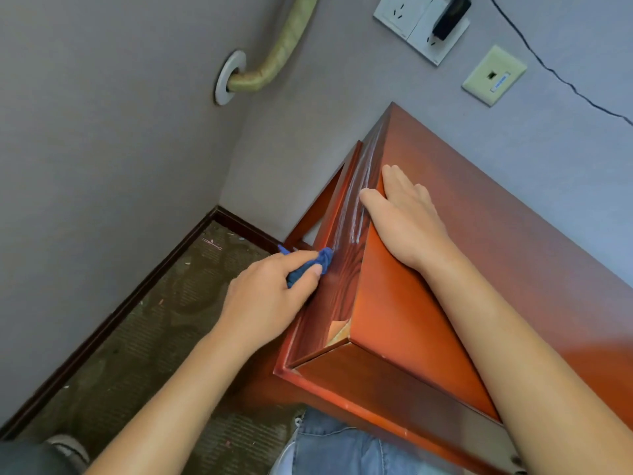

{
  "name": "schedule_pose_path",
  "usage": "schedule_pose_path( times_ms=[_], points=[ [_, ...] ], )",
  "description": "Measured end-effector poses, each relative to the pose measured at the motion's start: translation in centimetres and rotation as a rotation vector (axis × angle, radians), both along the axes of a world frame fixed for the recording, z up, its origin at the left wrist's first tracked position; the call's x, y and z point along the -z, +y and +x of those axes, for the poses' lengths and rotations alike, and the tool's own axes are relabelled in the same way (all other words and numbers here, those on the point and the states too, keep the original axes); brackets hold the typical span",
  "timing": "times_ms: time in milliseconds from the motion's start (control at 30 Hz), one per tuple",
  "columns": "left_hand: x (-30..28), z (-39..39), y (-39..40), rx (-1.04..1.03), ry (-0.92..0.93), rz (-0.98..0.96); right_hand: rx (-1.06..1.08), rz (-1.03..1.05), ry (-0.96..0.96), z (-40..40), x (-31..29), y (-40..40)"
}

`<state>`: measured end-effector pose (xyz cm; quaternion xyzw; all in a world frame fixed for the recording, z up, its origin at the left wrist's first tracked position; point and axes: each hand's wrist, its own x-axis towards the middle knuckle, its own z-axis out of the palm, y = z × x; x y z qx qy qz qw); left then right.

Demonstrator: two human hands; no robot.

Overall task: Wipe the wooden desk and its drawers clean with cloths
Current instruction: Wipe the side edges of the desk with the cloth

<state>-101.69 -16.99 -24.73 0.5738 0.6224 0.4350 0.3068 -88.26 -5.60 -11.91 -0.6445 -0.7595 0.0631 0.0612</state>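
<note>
Faded blue denim jeans on the person's legs fill the bottom centre of the frame, under the front edge of a glossy reddish-brown wooden desk that runs from lower centre to the right edge. Desk sits in a room corner against grey walls. Left hand, centre-left, fingers curled round a crumpled dark blue cloth, presses it against the shiny side face of the desk; pale streaks show on that face above the cloth. Right hand, centre, lies flat with fingers relaxed on the desk top at its left edge, thumb over the edge, holding nothing. Chipped veneer shows pale at the near corner. Patterned brown carpet lower left, dark skirting along the wall. Upper frame: wrapped beige pipe entering a white wall collar, white wall socket plate with a black plug, cream data-port plate, thin black cable.
</note>
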Motion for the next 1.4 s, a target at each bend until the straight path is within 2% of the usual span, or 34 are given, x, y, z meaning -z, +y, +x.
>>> schedule_pose_path(
  times_ms=[67,100,200,233,300,367,400,433,467,567,600,667,733,800,833,867,967,1000,1067,1133,1167,1233,1267,1367,1400],
  points=[
    [-0.2,0.1,0.2,-0.023,0.119,-0.008,-0.005,0.004,-0.006,-0.1,0.0,-0.1],
    [-0.8,0.2,0.1,-0.022,0.103,0.027,-0.006,-0.001,-0.013,-0.1,-0.1,-0.1],
    [-3.6,0.6,-0.6,0.05,-0.31,0.214,-0.016,-0.008,-0.032,0.1,0.0,0.0],
    [-4.2,0.7,-0.7,0.058,-0.36,0.256,-0.02,-0.008,-0.027,0.2,-0.1,0.0],
    [-4.2,0.9,0.2,0.05,-0.262,0.21,-0.015,-0.005,-0.019,0.2,0.0,0.0],
    [-2.5,0.5,1.8,-0.01,0.015,0.035,-0.012,0.011,-0.022,0.2,0.0,0.0],
    [-1.5,0.2,2.4,-0.026,0.085,-0.07,-0.017,0.022,-0.021,0.2,0.0,0.0],
    [-0.8,0.0,2.8,-0.024,0.07,-0.127,-0.022,0.028,-0.016,0.2,0.1,0.0],
    [-0.5,-0.1,2.9,-0.002,0.006,-0.111,-0.022,0.029,-0.008,0.2,0.2,0.1],
    [-2.5,0.4,1.9,0.106,-0.384,0.165,-0.02,0.013,-0.011,0.3,0.2,0.4],
    [-3.0,0.6,1.6,0.114,-0.428,0.231,-0.023,0.01,-0.012,0.3,0.3,0.5],
    [-2.6,0.9,2.0,0.075,-0.309,0.223,-0.014,0.007,-0.009,0.3,0.3,0.5],
    [-0.6,0.7,3.0,-0.016,-0.104,0.07,-0.004,0.017,0.01,0.3,0.3,0.4],
    [0.6,0.5,3.5,-0.053,-0.047,-0.061,-0.007,0.021,0.007,0.2,0.1,0.2],
    [0.7,0.6,3.6,-0.057,-0.019,-0.059,-0.01,0.025,0.013,0.1,0.1,0.2],
    [0.2,0.7,3.5,-0.042,-0.002,-0.019,0.001,0.021,0.016,0.1,-0.1,0.1],
    [-2.5,1.1,2.4,0.032,-0.339,0.213,-0.01,0.053,0.079,-0.1,-0.1,-0.5],
    [-3.1,1.2,2.2,0.04,-0.362,0.269,-0.051,0.067,0.088,-0.1,0.1,-0.6],
    [-2.9,1.4,2.8,0.009,-0.214,0.229,-0.059,0.055,0.029,-0.1,0.1,-0.3],
    [-1.0,1.3,4.1,-0.045,-0.012,0.061,0.018,0.05,0.036,0.1,0.0,0.1],
    [-0.2,1.1,4.6,-0.05,-0.006,-0.024,0.014,0.048,0.024,0.0,0.0,0.2],
    [0.6,0.8,5.2,-0.039,-0.055,-0.075,-0.015,0.049,0.027,0.0,0.1,0.3],
    [0.0,0.9,5.0,-0.02,-0.068,-0.033,-0.004,0.034,0.028,-0.1,-0.1,0.1],
    [-2.4,1.3,4.3,0.069,-0.35,0.198,-0.018,0.026,0.034,-0.1,-0.1,-0.1],
    [-2.7,1.4,4.1,0.08,-0.378,0.233,-0.034,0.035,0.019,0.0,0.0,0.0]
  ],
)
